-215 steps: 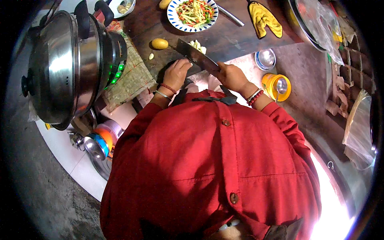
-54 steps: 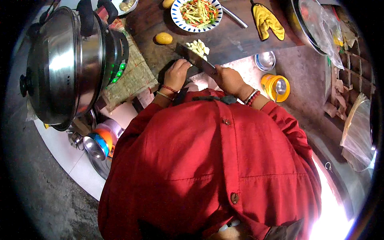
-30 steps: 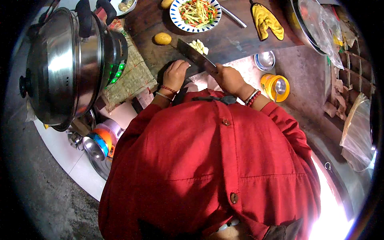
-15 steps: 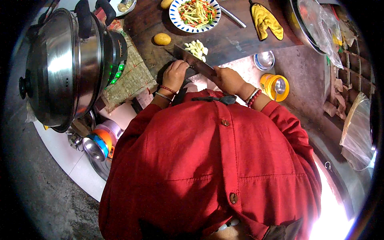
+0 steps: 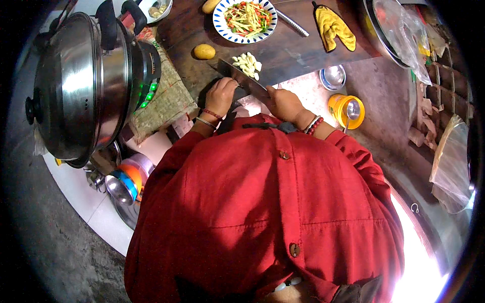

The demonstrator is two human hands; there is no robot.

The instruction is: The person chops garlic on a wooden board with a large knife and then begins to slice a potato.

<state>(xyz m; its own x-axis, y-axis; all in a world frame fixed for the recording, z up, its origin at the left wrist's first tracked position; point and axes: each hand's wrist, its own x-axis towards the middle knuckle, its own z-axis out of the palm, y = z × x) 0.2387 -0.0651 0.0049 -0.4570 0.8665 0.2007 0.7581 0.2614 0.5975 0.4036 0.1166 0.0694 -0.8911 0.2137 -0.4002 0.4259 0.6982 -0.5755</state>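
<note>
The right fingers (image 5: 278,99) hide the handle of the knife (image 5: 246,79); the top edge crops the white bowl (image 5: 162,17).

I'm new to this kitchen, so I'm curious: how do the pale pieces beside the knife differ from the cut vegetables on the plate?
The pale pieces are short and chunky; the cut vegetables are mostly thin strips. The pieces are whitish throughout; the vegetables mix pale yellow, red and green. The pieces lie on the dark tabletop; the vegetables are on a patterned plate. Both form loose heaps.
</note>
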